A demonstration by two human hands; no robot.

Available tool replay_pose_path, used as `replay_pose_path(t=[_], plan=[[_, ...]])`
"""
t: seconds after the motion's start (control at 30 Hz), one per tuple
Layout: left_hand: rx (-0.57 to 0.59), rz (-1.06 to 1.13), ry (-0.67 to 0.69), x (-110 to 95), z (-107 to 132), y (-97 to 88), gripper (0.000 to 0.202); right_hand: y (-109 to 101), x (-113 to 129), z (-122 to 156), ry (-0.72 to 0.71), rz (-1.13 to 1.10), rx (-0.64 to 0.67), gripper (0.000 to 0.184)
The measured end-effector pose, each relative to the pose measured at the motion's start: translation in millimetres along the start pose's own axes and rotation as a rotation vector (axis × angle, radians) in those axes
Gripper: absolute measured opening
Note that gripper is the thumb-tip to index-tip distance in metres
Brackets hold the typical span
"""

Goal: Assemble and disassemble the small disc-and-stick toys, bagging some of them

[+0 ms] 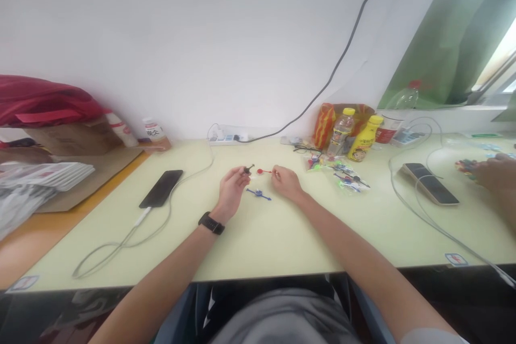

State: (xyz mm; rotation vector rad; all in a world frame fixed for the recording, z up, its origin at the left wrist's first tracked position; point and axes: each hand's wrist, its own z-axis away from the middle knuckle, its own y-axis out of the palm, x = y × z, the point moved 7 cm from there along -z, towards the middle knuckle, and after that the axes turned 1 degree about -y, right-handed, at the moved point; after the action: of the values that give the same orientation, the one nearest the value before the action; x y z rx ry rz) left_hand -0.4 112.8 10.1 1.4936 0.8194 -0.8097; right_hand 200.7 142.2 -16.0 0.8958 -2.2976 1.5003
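My left hand point(232, 187), with a black watch on its wrist, pinches a small black plastic piece point(249, 168) above the pale yellow table point(282, 236). My right hand point(286, 181) pinches the stem of a small red plastic piece point(262, 171), its round end pointing toward the black one. The two pieces are close together but apart. Between my hands, a blue plastic piece point(258, 193) lies flat on the table.
A black phone point(161, 188) on a white cable lies left. Clear bags of coloured pieces point(342, 174), glasses, two yellow-capped bottles point(355, 137) and a power strip point(226, 138) sit at the back. Another phone point(430, 184) and another person's hand point(497, 174) are at right.
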Motion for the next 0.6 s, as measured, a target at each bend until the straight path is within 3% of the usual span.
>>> replay_pose_path(t=[0.27,0.47,0.6], plan=[[-0.013,-0.192,0.070,-4,2,-0.6,0.028,-21,-12,10,0.087,-0.063,-0.042,0.013],[0.067,-0.556,0.261,-8,12,11.2,0.030,-48,-30,33,0.148,-0.143,-0.023,0.018],[0.177,-0.860,0.436,-6,23,26.9,0.020,-60,-43,51,0.156,-0.211,0.049,0.019]])
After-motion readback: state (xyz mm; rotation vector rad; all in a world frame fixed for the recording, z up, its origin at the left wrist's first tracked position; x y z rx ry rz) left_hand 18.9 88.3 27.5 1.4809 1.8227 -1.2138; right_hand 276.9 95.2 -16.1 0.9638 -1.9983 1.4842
